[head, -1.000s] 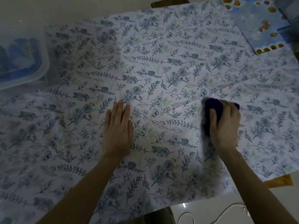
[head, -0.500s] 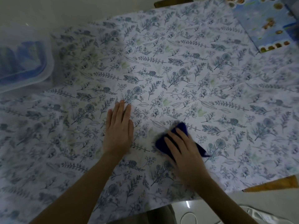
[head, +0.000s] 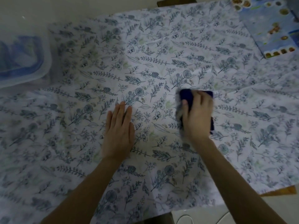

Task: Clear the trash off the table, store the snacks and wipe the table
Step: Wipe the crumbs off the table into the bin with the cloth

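Note:
The table is covered by a white tablecloth (head: 161, 65) printed with blue-grey leaves and flowers. My right hand (head: 196, 118) presses a dark blue cloth (head: 187, 97) flat on the tablecloth, right of centre; the cloth shows beyond my fingertips and at the right side of my hand. My left hand (head: 119, 131) lies flat, palm down, fingers together, on the tablecloth near the middle, holding nothing. Motion blur smears the right hand's edges.
A translucent plastic box (head: 21, 62) with blue contents stands at the left edge. A blue printed snack package (head: 271, 29) lies flat at the far right corner. The wooden table edge (head: 278, 190) shows at the near right, with the floor and a white cable (head: 186, 219) below.
My right hand swept the blue cloth from the right toward the near middle, then back out to the right and farther away. My left hand stayed flat in place.

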`<state>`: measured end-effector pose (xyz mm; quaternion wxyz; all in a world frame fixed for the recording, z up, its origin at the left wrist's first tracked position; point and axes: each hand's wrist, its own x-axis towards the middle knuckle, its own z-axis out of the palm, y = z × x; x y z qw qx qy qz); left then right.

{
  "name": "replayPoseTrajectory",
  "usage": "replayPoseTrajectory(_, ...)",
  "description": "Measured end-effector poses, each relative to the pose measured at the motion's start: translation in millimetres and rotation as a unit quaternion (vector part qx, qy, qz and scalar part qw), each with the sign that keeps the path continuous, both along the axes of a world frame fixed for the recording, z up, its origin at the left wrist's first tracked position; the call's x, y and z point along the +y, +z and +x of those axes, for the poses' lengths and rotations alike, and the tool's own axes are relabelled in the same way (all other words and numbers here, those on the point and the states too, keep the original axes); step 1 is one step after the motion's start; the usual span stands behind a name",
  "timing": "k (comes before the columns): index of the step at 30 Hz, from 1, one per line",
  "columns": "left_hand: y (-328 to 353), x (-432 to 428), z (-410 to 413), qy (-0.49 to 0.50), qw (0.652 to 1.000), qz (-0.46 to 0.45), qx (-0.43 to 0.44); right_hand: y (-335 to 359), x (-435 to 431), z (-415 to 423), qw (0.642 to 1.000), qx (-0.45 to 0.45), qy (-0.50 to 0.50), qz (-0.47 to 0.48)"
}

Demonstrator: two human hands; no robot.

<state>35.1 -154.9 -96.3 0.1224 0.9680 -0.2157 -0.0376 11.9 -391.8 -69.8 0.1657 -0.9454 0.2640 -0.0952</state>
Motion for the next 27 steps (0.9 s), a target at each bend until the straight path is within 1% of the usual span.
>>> replayPoseTrajectory(3,-0.4,-1.0,0.6,0.001,1.0,0.0,0.0,-3.7,51.2,0.3,0.993,0.02,0.112,-0.015)
replayPoseTrajectory(6,-0.2,-1.0,0.3,-0.002,1.0,0.001,-0.002,-15.1,77.6,-32.5,0.968,0.041,0.244,-0.044)
replayPoseTrajectory(8,0.4,-0.9,0.3,-0.004,1.0,0.0,-0.004,-19.2,63.7,-68.7,0.939,0.068,0.331,-0.072)
replayPoseTrajectory(10,0.1,-0.7,0.2,-0.007,1.0,0.004,-0.004,-15.6,30.7,-104.6,0.921,0.094,0.365,-0.096)
replayPoseTrajectory(11,-0.1,-0.5,0.3,-0.006,1.0,0.004,-0.003,-11.2,10.7,-117.2,0.922,0.1,0.36,-0.104)
replayPoseTrajectory(13,-1.1,-0.1,0.7,-0.003,1.0,-0.002,-0.001,-0.8,-28.7,-130.6,0.939,0.093,0.315,-0.102)
replayPoseTrajectory(16,-1.6,0.1,0.7,-0.005,1.0,0.0,-0.001,12.5,-73.3,-119.3,0.981,0.081,0.174,-0.04)
replayPoseTrajectory(18,-1.7,0.8,0.8,-0.005,1.0,0.001,0.001,13.4,-80.1,-94.3,0.997,0.05,0.057,-0.006)
replayPoseTrajectory(19,-1.7,0.8,0.6,-0.004,1.0,0.002,0.0,11.6,-76.5,-78.1,1.0,0.03,0.003,0.01)
replayPoseTrajectory(20,-1.6,0.6,0.5,-0.004,1.0,0.002,0.0,9.7,-68.7,-60.0,0.999,0.009,-0.035,0.024)
replayPoseTrajectory(21,-1.7,0.6,0.5,-0.003,1.0,0.002,0.0,8.8,-56.1,-42.8,0.998,-0.007,-0.049,0.033)
replayPoseTrajectory(23,-1.5,0.5,0.6,-0.005,1.0,0.001,0.0,7.3,-22.2,-18.5,0.999,-0.011,-0.018,0.033)
replayPoseTrajectory(25,-1.3,-0.3,0.7,-0.007,1.0,-0.002,-0.004,7.5,16.0,-10.5,0.998,0.002,0.054,0.029)
replayPoseTrajectory(27,-1.1,-0.3,-0.3,-0.005,1.0,-0.006,-0.006,4.8,54.2,-18.2,0.99,0.016,0.141,0.013)
